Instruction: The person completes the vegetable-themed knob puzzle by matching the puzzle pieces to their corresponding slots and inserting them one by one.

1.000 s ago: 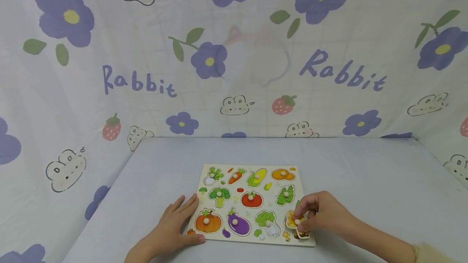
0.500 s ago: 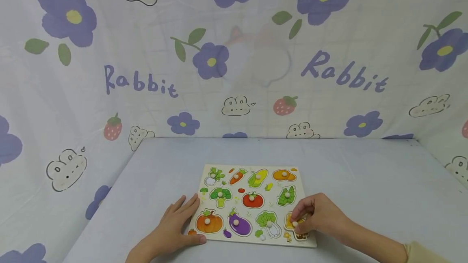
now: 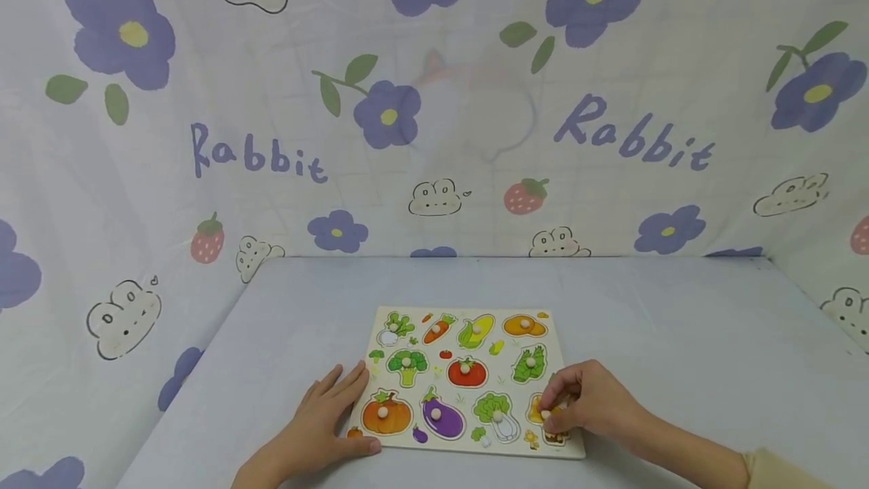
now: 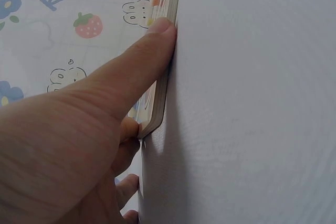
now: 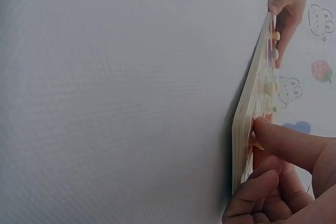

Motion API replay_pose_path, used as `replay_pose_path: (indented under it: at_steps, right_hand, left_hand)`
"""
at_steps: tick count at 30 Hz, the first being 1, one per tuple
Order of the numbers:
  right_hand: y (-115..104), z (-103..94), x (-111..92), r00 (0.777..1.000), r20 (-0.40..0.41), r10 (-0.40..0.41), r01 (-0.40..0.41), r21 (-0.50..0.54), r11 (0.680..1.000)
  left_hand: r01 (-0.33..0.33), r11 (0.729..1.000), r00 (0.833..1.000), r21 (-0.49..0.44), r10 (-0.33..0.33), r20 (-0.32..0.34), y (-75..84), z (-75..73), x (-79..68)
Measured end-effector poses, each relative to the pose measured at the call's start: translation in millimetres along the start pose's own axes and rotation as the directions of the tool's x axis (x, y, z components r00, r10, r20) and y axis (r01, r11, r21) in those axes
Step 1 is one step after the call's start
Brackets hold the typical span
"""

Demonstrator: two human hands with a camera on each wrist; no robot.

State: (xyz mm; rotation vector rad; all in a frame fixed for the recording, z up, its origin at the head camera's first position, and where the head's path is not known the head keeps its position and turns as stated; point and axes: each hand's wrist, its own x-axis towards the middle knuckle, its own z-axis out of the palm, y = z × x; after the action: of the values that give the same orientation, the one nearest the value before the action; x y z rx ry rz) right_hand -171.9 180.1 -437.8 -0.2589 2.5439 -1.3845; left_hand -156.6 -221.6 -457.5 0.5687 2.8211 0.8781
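A wooden knob puzzle board [image 3: 489, 450] printed with vegetables lies on the table. At its near right corner my right hand [image 3: 591, 406] pinches the knob of a yellow-and-brown puzzle piece [image 3: 555, 438] between thumb and fingers. That piece sits in or on its recess; the fingers cover much of it. My left hand [image 3: 315, 421] rests against the board's left side, fingers spread and fairly straight, its thumb [image 4: 152, 45] along the near edge. Near the hands are the pumpkin piece [image 3: 387, 422], the eggplant piece [image 3: 448, 422] and the bok choy piece [image 3: 492, 404].
Further pieces sit in the board, such as the tomato [image 3: 468, 377], the broccoli [image 3: 407, 376] and the corn [image 3: 483, 323]. A pale cloth covers the table [image 3: 652, 323]. Behind it hangs a flower-and-rabbit printed curtain [image 3: 468, 240].
The yellow-and-brown piece has gone from raised and offset to lying over its recess, with my right hand lowering slightly and still pinching its knob. My left hand has stayed in place.
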Motion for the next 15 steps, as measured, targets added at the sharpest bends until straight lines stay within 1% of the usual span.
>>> replay_pose_path:
  at_steps: [10, 15]
  right_hand:
    - [0.5, 3.1, 0.6, 1.000, -0.013, 0.009, -0.009, -0.016, 1.000]
    - [2.5, 1.0, -2.1, 1.000, 0.005, 0.019, -0.020, 0.036, 0.999]
  left_hand:
    - [0.002, 1.000, 1.000, 0.004, -0.002, -0.003, -1.7, 0.1, 0.1]
    - [-0.001, 1.000, 1.000, -0.002, 0.001, 0.002, -2.9, 0.5, 0.8]
